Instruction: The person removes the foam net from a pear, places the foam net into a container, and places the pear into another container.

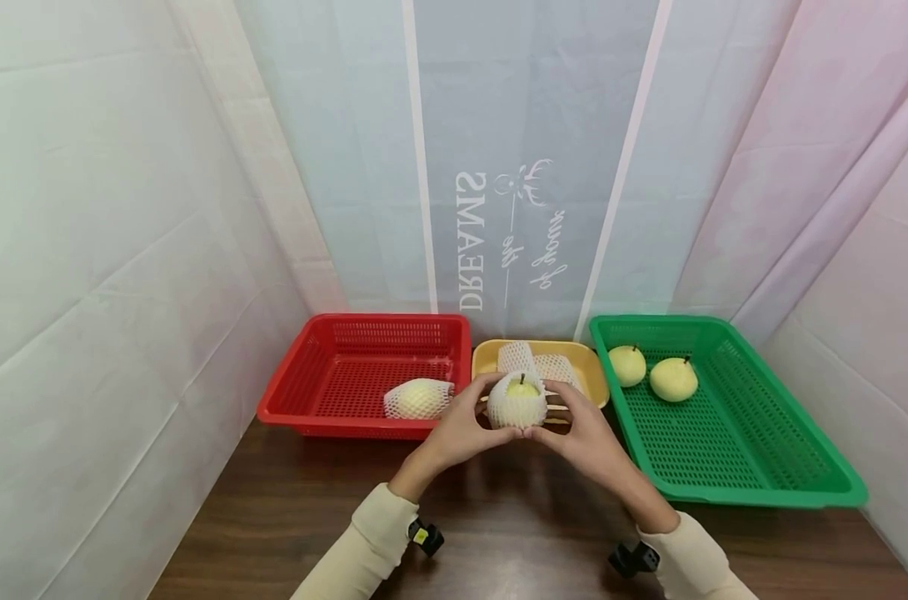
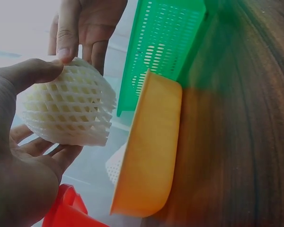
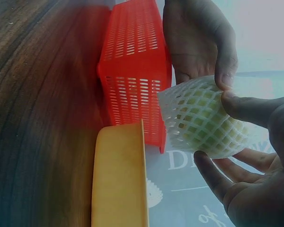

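Note:
Both hands hold one pear (image 1: pixel 522 390) up in front of the yellow tray (image 1: pixel 595 383). A white foam net sleeve (image 1: pixel 516 412) wraps its sides, and the stem pokes out at the top. My left hand (image 1: pixel 461 427) grips it from the left, my right hand (image 1: pixel 585 433) from the right, with the two thumbs meeting on the near side. In the left wrist view, the sleeve (image 2: pixel 68 104) spreads loosely at its lower end. Seen from the right wrist, pale green skin shows through the mesh (image 3: pixel 206 118).
A red basket (image 1: pixel 304 408) at left holds a pear in a foam net (image 1: pixel 419 399). In the green basket (image 1: pixel 739 496) at right lie two bare pears (image 1: pixel 674 380). Empty foam nets (image 1: pixel 555 367) lie in the yellow tray. Cloth curtains (image 1: pixel 529 100) stand behind the wooden table (image 1: pixel 514 542).

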Available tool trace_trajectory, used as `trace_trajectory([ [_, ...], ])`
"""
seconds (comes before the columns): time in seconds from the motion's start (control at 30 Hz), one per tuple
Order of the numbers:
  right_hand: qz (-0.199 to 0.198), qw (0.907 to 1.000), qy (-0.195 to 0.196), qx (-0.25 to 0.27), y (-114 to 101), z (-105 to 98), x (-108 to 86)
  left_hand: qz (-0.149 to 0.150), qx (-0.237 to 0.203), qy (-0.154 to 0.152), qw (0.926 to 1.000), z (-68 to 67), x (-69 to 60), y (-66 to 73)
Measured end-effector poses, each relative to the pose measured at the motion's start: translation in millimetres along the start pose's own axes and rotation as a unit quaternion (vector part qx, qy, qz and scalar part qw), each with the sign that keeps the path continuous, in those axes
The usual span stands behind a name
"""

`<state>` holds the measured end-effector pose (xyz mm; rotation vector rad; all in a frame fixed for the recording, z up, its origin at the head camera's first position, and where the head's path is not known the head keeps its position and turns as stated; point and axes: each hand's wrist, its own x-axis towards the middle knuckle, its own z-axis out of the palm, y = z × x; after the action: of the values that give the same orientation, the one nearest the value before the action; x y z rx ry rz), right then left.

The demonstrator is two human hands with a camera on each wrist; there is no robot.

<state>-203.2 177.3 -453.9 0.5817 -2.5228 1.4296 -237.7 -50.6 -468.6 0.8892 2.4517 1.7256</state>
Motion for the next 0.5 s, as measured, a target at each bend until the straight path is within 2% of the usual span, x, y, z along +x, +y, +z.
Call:
trace_trajectory([
  [0.5,0.018,0.9995,-0.021,-0.015,8.1,5.2,-9.6,-0.017,0.014,-0.003,0.9998,13.3,-9.1,-9.7],
])
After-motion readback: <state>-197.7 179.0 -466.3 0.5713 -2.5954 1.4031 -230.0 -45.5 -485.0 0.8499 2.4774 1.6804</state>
